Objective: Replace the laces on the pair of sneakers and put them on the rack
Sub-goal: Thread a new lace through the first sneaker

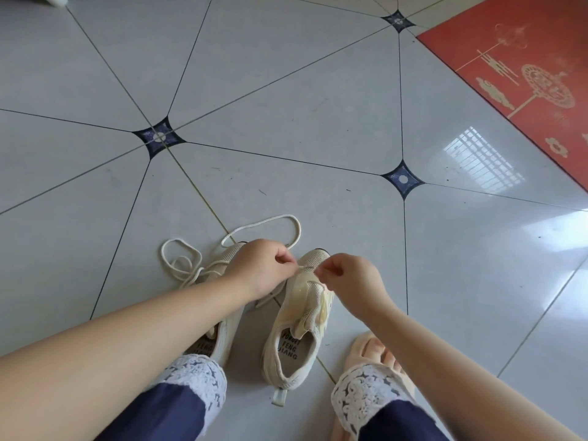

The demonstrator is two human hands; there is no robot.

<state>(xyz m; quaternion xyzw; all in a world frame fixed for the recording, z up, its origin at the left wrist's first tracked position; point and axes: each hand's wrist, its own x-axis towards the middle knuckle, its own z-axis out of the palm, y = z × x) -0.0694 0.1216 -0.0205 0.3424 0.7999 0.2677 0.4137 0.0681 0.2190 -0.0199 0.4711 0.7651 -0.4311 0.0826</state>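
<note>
Looking down from the head camera, a person is crouching over a pair of beige sneakers that are standing side by side on the grey tiled floor, toes pointing away.

The left hand is reaching across to the toe end of the right sneaker. Its grip is pinching together on a cream lace, thumb and forefinger closed on it. The right hand is meeting it from the other side, its grip likewise clamping on the same short stretch of lace, just above the front eyelets. The two hands are sitting almost touching.

The left sneaker is lying mostly under the left forearm, with only its toe and heel opening showing. A tangle of loose lace is lying on the floor beside its toe, and a wider loop is curving across the tile just beyond the hands. Whether the loop belongs to the pinched lace I cannot tell.

A pale slipper is covering the right foot beside the right sneaker. White lacework cuffs are edging navy trousers at the bottom of the view. A red patterned mat is lying at the upper right.
</note>
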